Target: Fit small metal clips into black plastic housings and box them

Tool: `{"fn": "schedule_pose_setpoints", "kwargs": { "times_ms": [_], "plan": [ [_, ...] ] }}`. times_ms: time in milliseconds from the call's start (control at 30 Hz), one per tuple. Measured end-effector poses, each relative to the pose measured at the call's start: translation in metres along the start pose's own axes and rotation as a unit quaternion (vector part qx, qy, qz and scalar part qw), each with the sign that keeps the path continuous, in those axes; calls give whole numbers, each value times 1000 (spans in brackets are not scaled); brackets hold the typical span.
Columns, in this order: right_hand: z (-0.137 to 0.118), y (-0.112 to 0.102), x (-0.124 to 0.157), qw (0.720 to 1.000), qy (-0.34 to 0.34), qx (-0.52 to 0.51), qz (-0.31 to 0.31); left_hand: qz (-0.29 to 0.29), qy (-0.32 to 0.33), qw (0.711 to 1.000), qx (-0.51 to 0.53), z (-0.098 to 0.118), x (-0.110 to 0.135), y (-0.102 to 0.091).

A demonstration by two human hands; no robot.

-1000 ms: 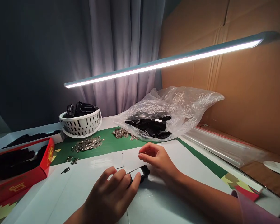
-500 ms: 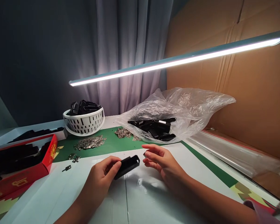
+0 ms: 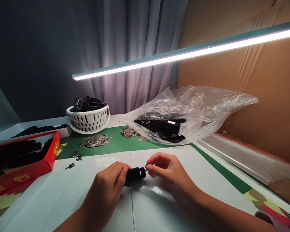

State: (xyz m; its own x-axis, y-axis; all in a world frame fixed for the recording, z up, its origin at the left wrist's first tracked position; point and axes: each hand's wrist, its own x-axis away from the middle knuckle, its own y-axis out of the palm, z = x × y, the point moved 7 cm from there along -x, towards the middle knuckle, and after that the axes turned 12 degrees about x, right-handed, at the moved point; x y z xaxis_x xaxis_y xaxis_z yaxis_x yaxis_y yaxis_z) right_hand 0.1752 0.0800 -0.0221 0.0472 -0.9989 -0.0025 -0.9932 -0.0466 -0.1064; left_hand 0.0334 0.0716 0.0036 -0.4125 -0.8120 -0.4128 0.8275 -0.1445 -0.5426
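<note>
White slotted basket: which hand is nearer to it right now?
Left. The left hand holds the black plastic part in front of the white slotted basket; the right hand, farther right, pinches a small metal piece at the part's end.

Metal bit in right hand too small to tell; left hand covers part of black casing.

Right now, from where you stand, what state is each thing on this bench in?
Left hand: gripping a black part.
Right hand: pinching a small metal piece at the black part's end.
Strip light: lit.
Clear plastic bag: open, black parts inside.
White slotted basket: full of black parts.
Red box: open, black parts inside.
</note>
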Motion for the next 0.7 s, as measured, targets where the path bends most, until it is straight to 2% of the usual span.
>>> {"fn": "schedule_pose_setpoints", "kwargs": {
  "times_ms": [167, 300, 600, 700],
  "plan": [
    [9, 6, 2, 999, 40, 10, -19, 9, 38, 999, -4, 6, 2, -1],
    [14, 7, 3, 996, 80, 4, -40, 21, 39, 999, -5, 7, 3, -3],
    [13, 4, 4, 993, 109, 32, -32, 11, 55, 998, 4, 7, 5, -2],
    [11, 5, 4, 994, 95, 45, -25, 8, 57, 998, 8, 6, 5, -1]
  ]
}}
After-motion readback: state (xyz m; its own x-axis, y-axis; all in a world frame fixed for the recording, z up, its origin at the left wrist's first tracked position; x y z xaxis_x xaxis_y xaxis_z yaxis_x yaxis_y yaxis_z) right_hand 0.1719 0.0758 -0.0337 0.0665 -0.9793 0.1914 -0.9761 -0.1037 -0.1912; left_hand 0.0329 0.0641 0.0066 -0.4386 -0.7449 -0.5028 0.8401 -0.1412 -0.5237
